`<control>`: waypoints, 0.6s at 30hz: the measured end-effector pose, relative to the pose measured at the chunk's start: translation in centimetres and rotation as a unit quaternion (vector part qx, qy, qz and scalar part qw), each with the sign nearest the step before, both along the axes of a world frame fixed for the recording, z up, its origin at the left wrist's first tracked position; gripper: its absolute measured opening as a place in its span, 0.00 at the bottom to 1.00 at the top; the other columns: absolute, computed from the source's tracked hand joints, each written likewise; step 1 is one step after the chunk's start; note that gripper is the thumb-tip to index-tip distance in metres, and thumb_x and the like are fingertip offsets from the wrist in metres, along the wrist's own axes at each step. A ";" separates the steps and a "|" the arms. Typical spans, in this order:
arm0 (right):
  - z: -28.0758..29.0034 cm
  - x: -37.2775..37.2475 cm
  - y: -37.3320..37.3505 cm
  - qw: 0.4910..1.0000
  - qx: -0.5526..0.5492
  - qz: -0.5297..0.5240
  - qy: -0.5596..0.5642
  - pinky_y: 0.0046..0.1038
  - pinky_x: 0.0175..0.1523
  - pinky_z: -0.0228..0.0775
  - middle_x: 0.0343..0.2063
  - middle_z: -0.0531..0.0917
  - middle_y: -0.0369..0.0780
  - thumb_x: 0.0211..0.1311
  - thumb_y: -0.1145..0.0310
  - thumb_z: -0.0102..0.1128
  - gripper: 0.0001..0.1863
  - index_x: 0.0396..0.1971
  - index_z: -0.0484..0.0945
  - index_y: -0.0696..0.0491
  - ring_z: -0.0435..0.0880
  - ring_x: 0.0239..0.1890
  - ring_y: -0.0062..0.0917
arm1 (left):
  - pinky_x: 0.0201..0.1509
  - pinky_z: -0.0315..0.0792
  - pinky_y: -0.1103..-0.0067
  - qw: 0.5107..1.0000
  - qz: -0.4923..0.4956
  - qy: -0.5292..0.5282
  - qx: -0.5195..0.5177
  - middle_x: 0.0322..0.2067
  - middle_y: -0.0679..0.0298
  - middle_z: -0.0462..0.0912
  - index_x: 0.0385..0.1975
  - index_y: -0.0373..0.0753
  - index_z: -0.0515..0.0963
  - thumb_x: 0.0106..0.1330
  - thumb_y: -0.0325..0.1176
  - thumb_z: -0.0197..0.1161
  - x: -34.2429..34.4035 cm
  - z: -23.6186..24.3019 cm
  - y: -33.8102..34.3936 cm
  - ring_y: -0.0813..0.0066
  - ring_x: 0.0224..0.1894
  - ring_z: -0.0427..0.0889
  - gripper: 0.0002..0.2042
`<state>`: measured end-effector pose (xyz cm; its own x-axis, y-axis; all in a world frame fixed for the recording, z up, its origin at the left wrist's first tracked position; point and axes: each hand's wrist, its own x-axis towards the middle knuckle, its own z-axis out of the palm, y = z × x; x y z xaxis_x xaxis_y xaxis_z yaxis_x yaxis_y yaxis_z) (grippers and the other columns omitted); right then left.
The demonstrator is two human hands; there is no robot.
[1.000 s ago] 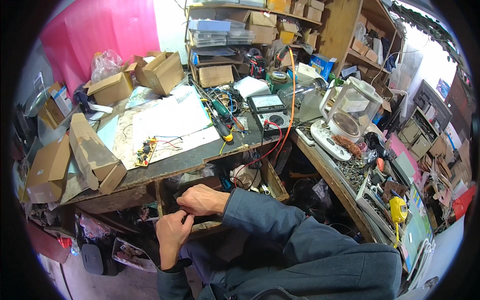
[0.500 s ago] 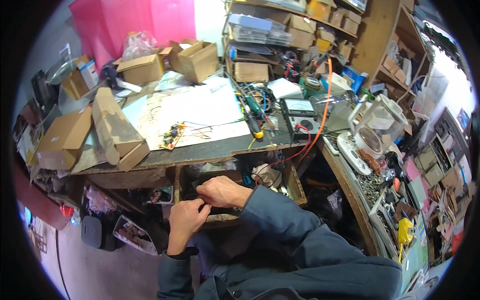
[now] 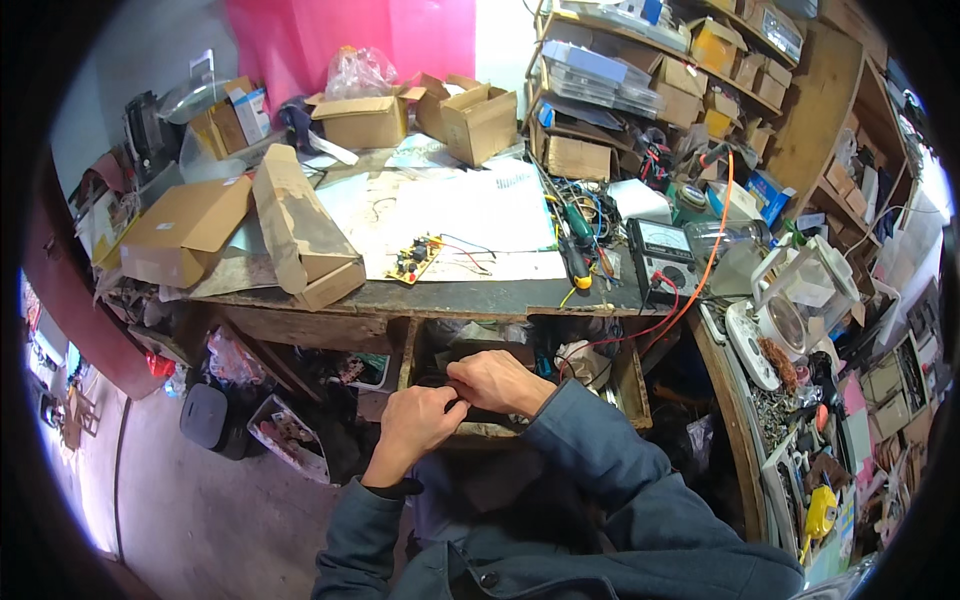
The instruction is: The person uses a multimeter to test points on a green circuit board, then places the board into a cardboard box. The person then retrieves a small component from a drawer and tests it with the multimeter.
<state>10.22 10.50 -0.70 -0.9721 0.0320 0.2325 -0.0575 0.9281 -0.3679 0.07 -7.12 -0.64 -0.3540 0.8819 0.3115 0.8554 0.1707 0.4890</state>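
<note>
Both hands meet above an open wooden drawer [image 3: 632, 388] that juts out under the workbench. My left hand [image 3: 415, 425] has its fingers curled in, thumb pressed against the fingertips. Just right of it and slightly farther away, my right hand [image 3: 495, 383] is closed too, its fingertips touching or nearly touching the left hand. Anything pinched between them is hidden or too small to make out. In the drawer lie a crumpled pale cloth or bag [image 3: 585, 362] and dark loose items. A small circuit board [image 3: 416, 260] with wires rests on white paper on the bench beyond.
An analog multimeter [image 3: 664, 258] with a red lead stands to the right of the screwdrivers [image 3: 576, 258]. An orange cable [image 3: 712, 250] hangs past the bench edge. Cardboard boxes [image 3: 190, 232] crowd the left. A cluttered side bench holds a yellow tape measure [image 3: 820, 512].
The view has swung to the left, so bench and drawer sit farther right in the picture. My hands stay close together over the drawer, fingers still closed.
</note>
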 end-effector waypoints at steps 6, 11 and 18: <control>-0.2 0.0 0.1 1.000 0.007 0.011 0.009 0.50 0.36 0.75 0.26 0.84 0.49 0.62 0.66 0.64 0.10 0.31 0.76 0.57 0.84 0.33 0.53 | 0.33 0.78 0.57 1.000 0.000 -0.005 -0.011 0.24 0.50 0.85 0.30 0.42 0.88 0.66 0.48 0.66 -0.1 -0.2 0.0 0.45 0.28 0.86 0.15; -0.5 0.0 0.0 1.000 -0.001 0.006 0.013 0.50 0.35 0.75 0.27 0.84 0.49 0.62 0.66 0.63 0.09 0.33 0.76 0.56 0.84 0.33 0.53 | 0.33 0.78 0.57 1.000 -0.003 0.004 -0.004 0.24 0.50 0.85 0.28 0.41 0.87 0.66 0.48 0.66 0.0 -0.4 0.1 0.46 0.29 0.86 0.16; 0.1 0.0 -0.4 1.000 -0.015 -0.001 0.006 0.51 0.36 0.75 0.28 0.86 0.49 0.63 0.67 0.62 0.08 0.35 0.77 0.55 0.86 0.34 0.53 | 0.34 0.79 0.57 1.000 0.001 0.000 -0.014 0.24 0.50 0.86 0.28 0.41 0.87 0.65 0.48 0.66 -0.1 -0.3 -0.1 0.46 0.29 0.86 0.16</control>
<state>10.18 10.14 -0.64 -0.9690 0.0421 0.2434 -0.0595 0.9166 -0.3954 -0.04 -7.20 -0.93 -0.3560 0.8893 0.2872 0.8554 0.1864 0.4832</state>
